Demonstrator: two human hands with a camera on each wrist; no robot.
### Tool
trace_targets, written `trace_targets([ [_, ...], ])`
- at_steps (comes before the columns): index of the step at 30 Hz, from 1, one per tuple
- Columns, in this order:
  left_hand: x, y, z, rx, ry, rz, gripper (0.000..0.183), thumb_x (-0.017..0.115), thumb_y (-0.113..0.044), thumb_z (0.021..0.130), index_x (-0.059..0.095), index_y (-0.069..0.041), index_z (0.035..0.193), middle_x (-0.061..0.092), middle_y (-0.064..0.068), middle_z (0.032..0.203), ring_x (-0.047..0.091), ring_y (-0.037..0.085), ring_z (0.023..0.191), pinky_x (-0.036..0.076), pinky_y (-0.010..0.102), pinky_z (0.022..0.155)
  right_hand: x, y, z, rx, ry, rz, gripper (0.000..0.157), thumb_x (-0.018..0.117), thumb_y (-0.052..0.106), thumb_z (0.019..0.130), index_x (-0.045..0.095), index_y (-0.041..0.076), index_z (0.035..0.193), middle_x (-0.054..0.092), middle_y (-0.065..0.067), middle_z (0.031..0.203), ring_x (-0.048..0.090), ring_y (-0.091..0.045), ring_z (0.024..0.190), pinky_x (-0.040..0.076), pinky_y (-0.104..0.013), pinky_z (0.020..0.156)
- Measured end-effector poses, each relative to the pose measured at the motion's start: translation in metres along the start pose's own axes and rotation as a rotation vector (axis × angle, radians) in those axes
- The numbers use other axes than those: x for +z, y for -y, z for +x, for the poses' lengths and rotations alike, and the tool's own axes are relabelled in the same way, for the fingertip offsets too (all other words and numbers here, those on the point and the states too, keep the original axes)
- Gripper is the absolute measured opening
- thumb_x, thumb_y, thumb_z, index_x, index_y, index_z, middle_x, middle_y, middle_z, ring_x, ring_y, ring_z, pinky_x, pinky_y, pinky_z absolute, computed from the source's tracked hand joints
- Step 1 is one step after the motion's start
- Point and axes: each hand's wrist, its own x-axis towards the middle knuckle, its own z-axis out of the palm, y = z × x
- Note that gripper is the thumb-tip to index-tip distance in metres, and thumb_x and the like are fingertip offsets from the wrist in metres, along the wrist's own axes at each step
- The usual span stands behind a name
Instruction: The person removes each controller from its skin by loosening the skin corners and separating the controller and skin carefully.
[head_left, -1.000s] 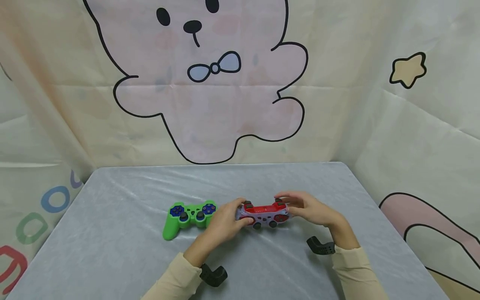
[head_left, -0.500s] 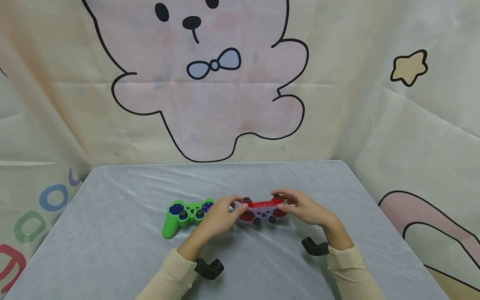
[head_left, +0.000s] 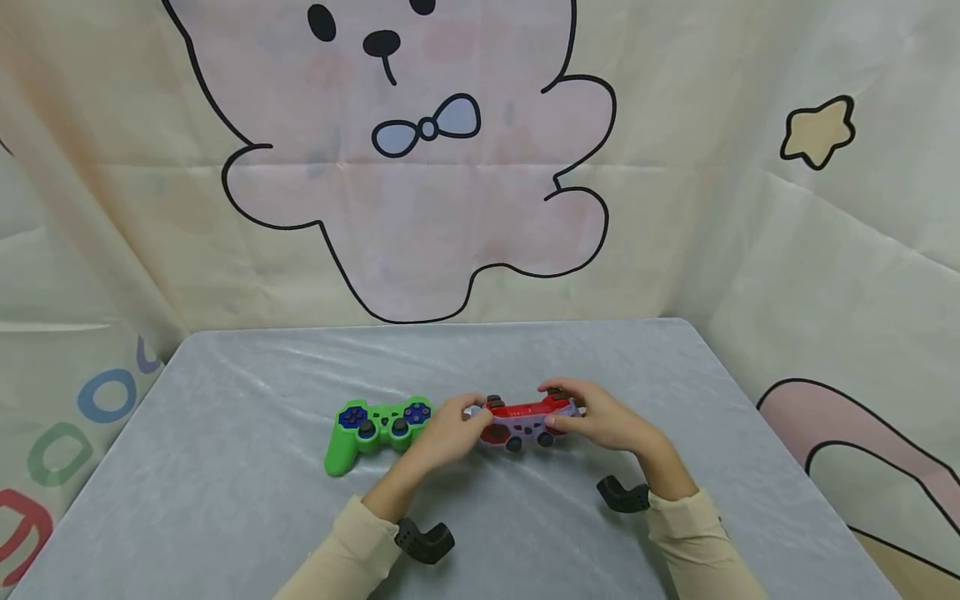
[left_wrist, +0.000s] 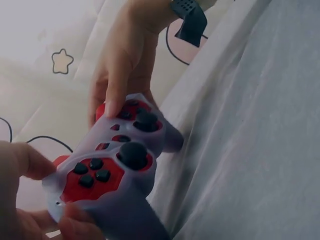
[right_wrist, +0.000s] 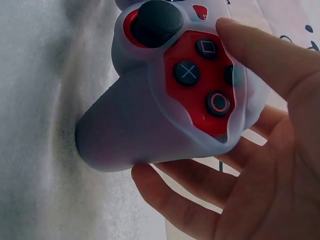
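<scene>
Gripping the left end of a red dual-stick gamepad (head_left: 527, 409), close to its directional buttons (left_wrist: 103, 175), between thumb and fingers of the left hand (head_left: 446, 433), and at the same time pinching the right end with the right hand (head_left: 609, 418), with thumb on the front face and fingers bent behind. Located between both hands, over the middle of the grey tablecloth (head_left: 225, 500), tilted, with the front face toward the head camera. Not possible to tell if resting on the cloth or lifted a little. Dressed in a translucent lilac cover (right_wrist: 120, 120), probably silicone. Nearby to the left, lying flat: a green gamepad (head_left: 384, 421), partly hidden behind the left hand.

Worth attention, by judgement: at the right-hand window, one button (right_wrist: 229, 75) partly under the cover's edge. Likely, with uneven pulling, to slide out of place or to cover this button more; with too strong pulling, to tear at a narrow part. Possible also, because of holding mostly by fingertips, to rotate and drop onto the cloth, or to bump the green gamepad with the left hand.

Readable on the buttons: a square (right_wrist: 206, 48), a cross (right_wrist: 187, 73) and a circle (right_wrist: 218, 103). In a small red window (right_wrist: 200, 12), tiny letters, too small for sure reading. No legible brand name. On the left drape (head_left: 52, 283), only coloured letter-like shapes (head_left: 45, 525), without a readable word
</scene>
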Motion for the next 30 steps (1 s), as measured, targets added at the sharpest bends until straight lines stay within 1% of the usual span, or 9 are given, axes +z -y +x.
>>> trace_targets([
  [5, 0.002, -0.004, 0.001, -0.026, -0.015, -0.074, 0.039, 0.049, -0.028, 0.095, 0.063, -0.008, 0.125, 0.068, 0.007, 0.098, 0.053, 0.015, 0.073, 0.042, 0.03, 0.063, -0.002, 0.001, 0.001, 0.004, -0.011, -0.021, 0.051, 0.071, 0.025, 0.096, 0.055, 0.002, 0.139, 0.06, -0.025, 0.136, 0.063, -0.032, 0.112, 0.053, -0.038, 0.083],
  [10, 0.004, -0.006, 0.005, -0.043, -0.035, -0.176, 0.038, 0.049, -0.022, 0.094, 0.062, -0.006, 0.125, 0.06, 0.003, 0.082, 0.044, 0.013, 0.062, 0.038, 0.028, 0.059, -0.005, 0.003, 0.002, 0.002, -0.027, -0.037, 0.053, 0.07, 0.026, 0.097, 0.054, 0.004, 0.141, 0.06, -0.024, 0.137, 0.063, -0.032, 0.113, 0.053, -0.039, 0.087],
  [12, 0.004, -0.006, 0.006, -0.042, -0.048, -0.184, 0.039, 0.048, -0.022, 0.095, 0.062, -0.006, 0.128, 0.056, 0.001, 0.076, 0.043, 0.012, 0.06, 0.038, 0.026, 0.058, -0.006, 0.003, 0.003, 0.012, -0.039, -0.042, 0.054, 0.069, 0.028, 0.097, 0.052, 0.005, 0.144, 0.059, -0.023, 0.139, 0.062, -0.031, 0.114, 0.053, -0.039, 0.088],
  [14, 0.003, -0.006, 0.007, -0.021, -0.082, -0.156, 0.039, 0.05, -0.024, 0.097, 0.062, -0.007, 0.13, 0.052, 0.0, 0.072, 0.043, 0.012, 0.058, 0.039, 0.026, 0.056, -0.006, 0.002, 0.005, 0.027, -0.054, -0.047, 0.056, 0.068, 0.029, 0.098, 0.05, 0.007, 0.146, 0.061, -0.02, 0.136, 0.063, -0.027, 0.109, 0.052, -0.038, 0.088],
  [17, 0.0, -0.006, 0.007, 0.031, -0.179, -0.04, 0.034, 0.057, -0.03, 0.098, 0.063, -0.014, 0.128, 0.052, -0.001, 0.072, 0.046, 0.012, 0.059, 0.038, 0.026, 0.054, -0.005, -0.002, 0.008, 0.04, -0.086, -0.05, 0.057, 0.066, 0.03, 0.099, 0.047, 0.008, 0.148, 0.064, -0.015, 0.126, 0.061, -0.02, 0.097, 0.051, -0.033, 0.082],
  [21, -0.002, -0.004, 0.005, 0.098, -0.279, 0.14, 0.034, 0.069, -0.029, 0.095, 0.064, -0.02, 0.127, 0.062, 0.001, 0.093, 0.058, 0.013, 0.073, 0.043, 0.028, 0.059, -0.002, -0.009, 0.013, 0.009, -0.118, -0.027, 0.056, 0.066, 0.026, 0.099, 0.047, 0.006, 0.148, 0.067, -0.011, 0.109, 0.058, -0.013, 0.085, 0.048, -0.026, 0.075],
  [25, 0.001, -0.002, 0.004, 0.124, -0.291, 0.228, 0.044, 0.077, -0.021, 0.09, 0.061, -0.019, 0.131, 0.061, 0.008, 0.121, 0.065, 0.02, 0.096, 0.05, 0.032, 0.07, 0.002, -0.015, 0.014, -0.035, -0.119, 0.013, 0.055, 0.065, 0.018, 0.099, 0.044, 0.006, 0.149, 0.067, -0.011, 0.105, 0.055, -0.01, 0.081, 0.047, -0.024, 0.071],
  [28, 0.004, 0.0, 0.002, 0.141, -0.299, 0.246, 0.047, 0.079, -0.017, 0.089, 0.06, -0.018, 0.132, 0.058, 0.009, 0.126, 0.066, 0.022, 0.101, 0.053, 0.034, 0.074, 0.005, -0.018, 0.012, -0.039, -0.1, 0.022, 0.06, 0.067, 0.014, 0.098, 0.04, 0.008, 0.152, 0.065, -0.013, 0.112, 0.055, -0.01, 0.081, 0.048, -0.024, 0.072],
  [30, 0.005, 0.002, 0.001, 0.165, -0.304, 0.255, 0.047, 0.079, -0.014, 0.088, 0.059, -0.017, 0.13, 0.059, 0.008, 0.123, 0.066, 0.022, 0.099, 0.054, 0.035, 0.076, 0.007, -0.02, 0.011, -0.025, -0.067, 0.029, 0.066, 0.068, 0.013, 0.097, 0.035, 0.012, 0.155, 0.062, -0.015, 0.12, 0.057, -0.011, 0.085, 0.05, -0.025, 0.074],
])
